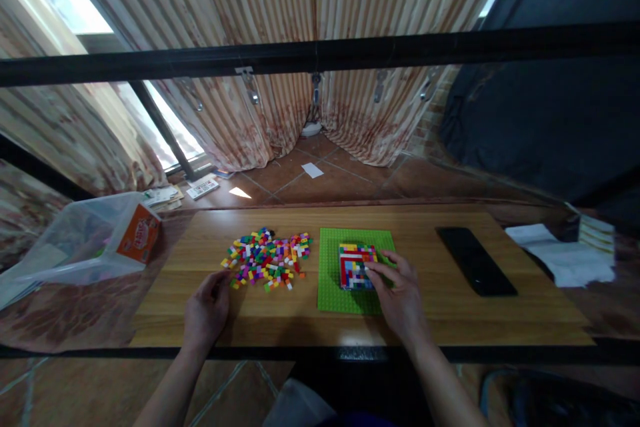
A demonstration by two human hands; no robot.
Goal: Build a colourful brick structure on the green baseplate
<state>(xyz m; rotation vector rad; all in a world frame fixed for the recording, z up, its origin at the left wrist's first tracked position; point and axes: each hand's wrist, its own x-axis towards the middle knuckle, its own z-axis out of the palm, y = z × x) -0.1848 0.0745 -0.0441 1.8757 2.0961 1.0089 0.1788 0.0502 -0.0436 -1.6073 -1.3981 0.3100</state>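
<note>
- Resting on the green baseplate (350, 293), the right hand (397, 297) has its fingers (374, 271) loosely spread, their tips touching the right edge of the square of coloured bricks (356, 265) built there; they close around nothing.
- That brick square sits in the upper middle of the baseplate, which lies flat on the tabletop (500, 320), just right of centre.
- The left hand (206, 310) lies on the wood at the near-left edge of the pile of loose bricks (267, 259), fingers curled towards the closest pieces; whether it pinches one I cannot tell.
- The pile spreads just beside the baseplate, on its left, red, yellow, blue, green, white and purple mixed.
- A black phone (475, 260) lies face up well apart to the right.
- White papers (563, 253) sit beyond the right end of the tabletop.
- A clear plastic box (75, 240) with an orange label lies tilted off the left end.
- Striped curtains (300, 13) hang behind, above a tiled floor (320, 177).
</note>
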